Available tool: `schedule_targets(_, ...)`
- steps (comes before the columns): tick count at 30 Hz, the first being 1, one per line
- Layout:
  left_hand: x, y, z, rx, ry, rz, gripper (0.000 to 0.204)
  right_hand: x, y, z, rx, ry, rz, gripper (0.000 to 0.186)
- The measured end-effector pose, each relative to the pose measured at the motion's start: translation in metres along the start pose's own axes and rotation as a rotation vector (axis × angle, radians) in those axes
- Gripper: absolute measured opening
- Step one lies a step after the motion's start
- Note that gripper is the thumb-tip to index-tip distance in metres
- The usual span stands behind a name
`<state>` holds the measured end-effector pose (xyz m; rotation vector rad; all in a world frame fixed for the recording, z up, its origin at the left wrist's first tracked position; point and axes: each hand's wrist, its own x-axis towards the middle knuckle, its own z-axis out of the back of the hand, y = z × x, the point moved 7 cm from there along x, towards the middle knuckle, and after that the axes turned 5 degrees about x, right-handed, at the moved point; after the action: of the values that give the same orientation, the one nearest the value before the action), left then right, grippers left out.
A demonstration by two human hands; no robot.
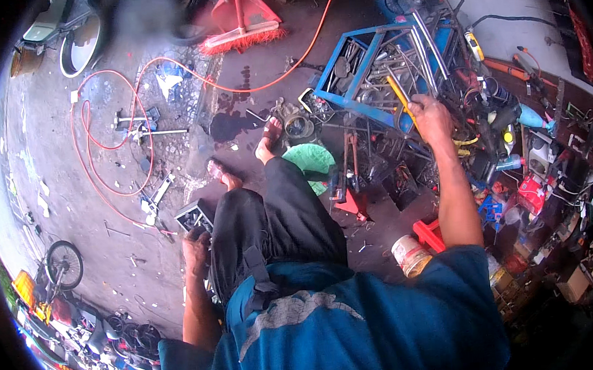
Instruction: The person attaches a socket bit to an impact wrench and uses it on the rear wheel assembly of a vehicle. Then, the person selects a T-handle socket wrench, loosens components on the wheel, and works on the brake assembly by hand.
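Note:
At the right, my right hand (pixel 433 117) is closed on a yellow bar (pixel 400 96) over the near edge of a blue metal tool rack (pixel 353 97). Metal rods, pipes and hand tools lie heaped in the rack's compartments. Beside my left knee, my left hand (pixel 196 250) has its fingers curled at the near edge of a small dark metal box (pixel 195 215). Small parts seem to lie in this box. Between my feet and the rack sits a green round basin (pixel 309 162).
An orange hose (pixel 154 61) loops across the floor ahead and left. A red broom (pixel 242 41) lies near a red dustpan (pixel 246 6). Cluttered tools and bottles (pixel 531 117) crowd the right side. A tin can (pixel 411 254) stands near my right elbow; a bicycle wheel (pixel 64 264) is far left.

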<state>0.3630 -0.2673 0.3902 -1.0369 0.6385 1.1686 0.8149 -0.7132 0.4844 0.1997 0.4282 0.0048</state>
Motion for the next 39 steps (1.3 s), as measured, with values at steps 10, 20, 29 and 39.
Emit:
schedule_targets(10, -0.001, -0.03, -0.027, -0.076, 0.101, 0.005, 0.035, 0.001, -0.003, 0.002, 0.104, 0.004, 0.044, 0.028)
schedule_targets(20, 0.002, -0.023, -0.02, -0.041, 0.004, -0.097, 0.02, -0.045, -0.003, 0.063, 0.061, -0.323, -0.023, 0.028)
schedule_targets(29, -0.007, -0.162, -0.042, -0.073, 0.291, -0.35, 0.037, -0.16, -0.063, 0.174, 0.84, -0.61, -0.258, 0.02)
schedule_targets(39, -0.13, -0.326, -0.044, -0.669, 0.7, -0.718, 0.038, -0.148, 0.01, -0.013, 1.877, 0.31, -0.353, 0.022)
